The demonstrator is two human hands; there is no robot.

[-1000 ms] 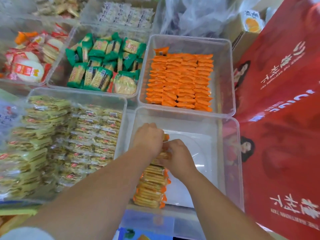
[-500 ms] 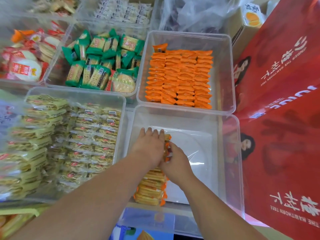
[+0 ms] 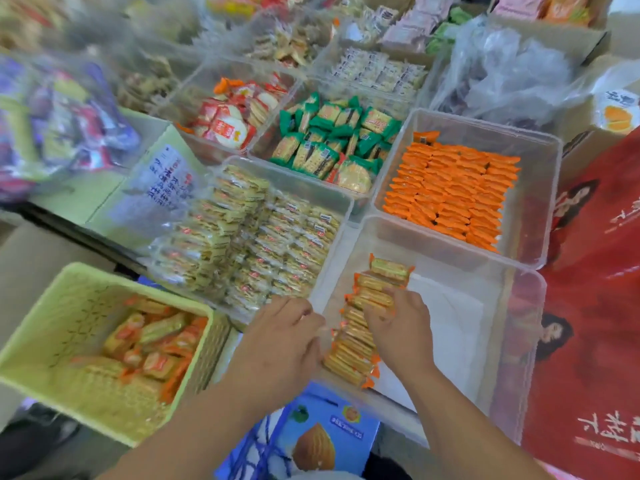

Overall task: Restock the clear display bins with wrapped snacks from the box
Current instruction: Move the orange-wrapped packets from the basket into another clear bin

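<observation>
One single row of wrapped snacks (image 3: 349,355) stands along the left wall of the near clear bin (image 3: 516,306); the rest of that bin's floor is bare, so by my judgement filling has only begun. The right hand (image 3: 401,330) lies on the row with fingers bent over the packets, grasping them. The left hand (image 3: 280,341) sits at the bin's left wall, fingers curled; whether it holds anything I cannot tell. Left of the bin, a green basket (image 3: 41,323) holds more matching snacks (image 3: 156,344). Behind the bin, an orange-packet bin (image 3: 540,188) looks well stocked.
</observation>
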